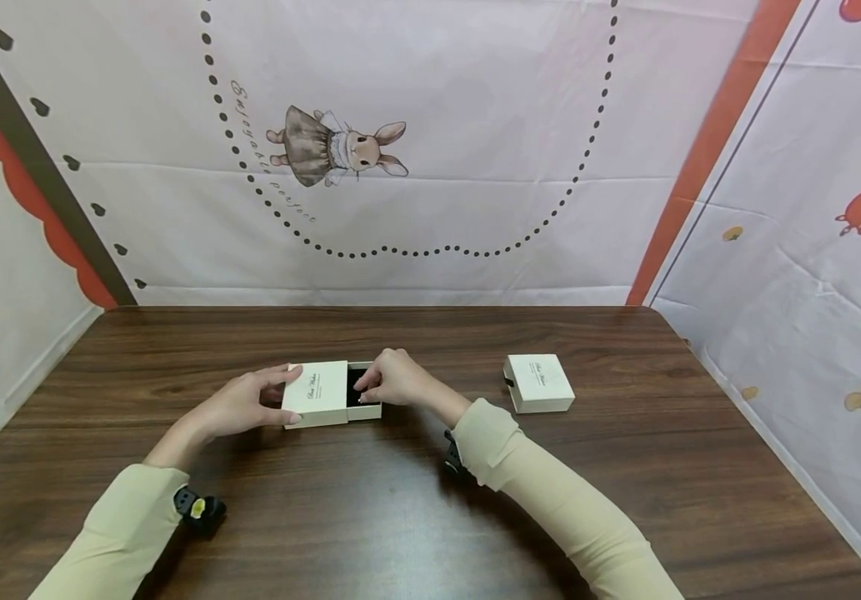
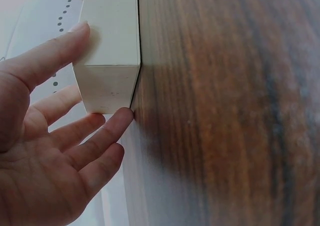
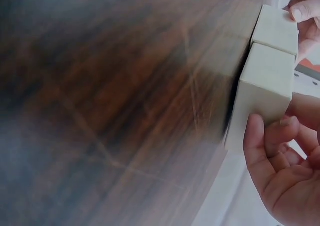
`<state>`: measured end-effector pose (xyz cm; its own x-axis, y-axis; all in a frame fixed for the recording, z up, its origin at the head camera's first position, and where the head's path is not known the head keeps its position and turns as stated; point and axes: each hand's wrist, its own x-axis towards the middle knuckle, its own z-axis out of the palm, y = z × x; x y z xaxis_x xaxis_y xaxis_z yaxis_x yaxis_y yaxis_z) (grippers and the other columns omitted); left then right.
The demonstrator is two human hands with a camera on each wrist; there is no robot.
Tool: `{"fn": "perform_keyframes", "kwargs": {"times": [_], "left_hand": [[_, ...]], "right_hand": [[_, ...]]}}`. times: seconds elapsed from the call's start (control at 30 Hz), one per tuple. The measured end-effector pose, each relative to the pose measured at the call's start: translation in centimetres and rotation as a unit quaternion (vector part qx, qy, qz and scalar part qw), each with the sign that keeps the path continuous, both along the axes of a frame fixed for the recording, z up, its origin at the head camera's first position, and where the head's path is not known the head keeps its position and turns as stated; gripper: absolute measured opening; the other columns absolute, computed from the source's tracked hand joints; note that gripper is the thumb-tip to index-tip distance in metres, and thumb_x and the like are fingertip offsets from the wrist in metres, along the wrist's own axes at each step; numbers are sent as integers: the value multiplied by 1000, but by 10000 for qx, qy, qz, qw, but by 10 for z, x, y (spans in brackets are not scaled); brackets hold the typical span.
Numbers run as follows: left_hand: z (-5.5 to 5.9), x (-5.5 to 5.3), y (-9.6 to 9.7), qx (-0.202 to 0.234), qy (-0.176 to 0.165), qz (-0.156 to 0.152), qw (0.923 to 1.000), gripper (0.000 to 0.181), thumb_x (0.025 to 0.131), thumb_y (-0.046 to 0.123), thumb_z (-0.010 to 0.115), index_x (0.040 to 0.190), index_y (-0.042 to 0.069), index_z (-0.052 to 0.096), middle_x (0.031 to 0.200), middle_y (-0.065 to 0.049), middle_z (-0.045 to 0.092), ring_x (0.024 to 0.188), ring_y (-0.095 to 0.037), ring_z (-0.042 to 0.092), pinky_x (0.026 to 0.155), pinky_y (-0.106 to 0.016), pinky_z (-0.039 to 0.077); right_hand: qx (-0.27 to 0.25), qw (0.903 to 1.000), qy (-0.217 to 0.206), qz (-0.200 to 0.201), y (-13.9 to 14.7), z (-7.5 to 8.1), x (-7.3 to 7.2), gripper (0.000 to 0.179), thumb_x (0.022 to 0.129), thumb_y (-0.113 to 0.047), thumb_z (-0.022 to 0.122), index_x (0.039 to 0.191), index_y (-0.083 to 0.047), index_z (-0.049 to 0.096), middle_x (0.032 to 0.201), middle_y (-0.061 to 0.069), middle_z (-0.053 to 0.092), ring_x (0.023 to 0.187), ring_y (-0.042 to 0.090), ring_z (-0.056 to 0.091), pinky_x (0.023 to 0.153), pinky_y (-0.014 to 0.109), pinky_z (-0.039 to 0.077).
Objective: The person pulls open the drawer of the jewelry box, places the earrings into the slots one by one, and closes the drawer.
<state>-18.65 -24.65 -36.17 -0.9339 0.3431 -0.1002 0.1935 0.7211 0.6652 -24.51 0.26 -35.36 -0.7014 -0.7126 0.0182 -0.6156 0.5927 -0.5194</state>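
A cream drawer-style gift box with small dark print on its sleeve lies left of the table's middle. Its inner drawer is partly slid out to the right, showing a black interior. My left hand holds the sleeve's left end, thumb on the near side and a finger at the far top edge; the left wrist view shows other fingertips at the end face. At the drawer's outer end, my right hand pinches the end wall, with curled fingers over its edge. That hand hides part of the interior.
A second cream printed box, closed, sits to the right on the dark wood table. Behind the table hangs a pale cloth with a printed rabbit. Each wrist wears a dark strapped device.
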Motion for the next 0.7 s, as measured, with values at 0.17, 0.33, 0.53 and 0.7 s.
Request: {"fn": "perform_keyframes", "kwargs": {"times": [0.17,0.33,0.53,0.7], "left_hand": [[-1,0,2,-7,-32,4,10000,83,76,38,71,141,4,32,144,-27,22,111,-37,51,88,-52,40],[0,1,2,-29,-9,-12,10000,82,77,37,71,141,3,32,144,-28,21,111,-38,51,89,-53,40],[0,0,1,-19,-8,-41,10000,83,76,39,71,141,3,32,144,-28,21,112,-38,51,89,-52,40],[-1,-1,-1,-13,81,-97,9999,84,76,40,71,140,2,32,144,-29,22,111,-38,51,88,-50,42]], "right_hand": [[-500,9968,-623,-88,10,2,-2,16,80,-8,69,96,-5,72,79,2,70,61,4,61,56,17,47],[-807,9907,-996,-461,18,4,-4,19,79,-4,69,98,-5,71,82,3,69,66,7,63,60,19,49],[-905,9886,-918,-781,23,8,-5,28,76,-2,71,104,-3,68,87,6,68,78,12,64,68,19,49],[-973,9854,-1074,-895,25,8,-7,35,74,-1,73,108,1,65,86,8,68,75,13,64,67,19,49]]}}
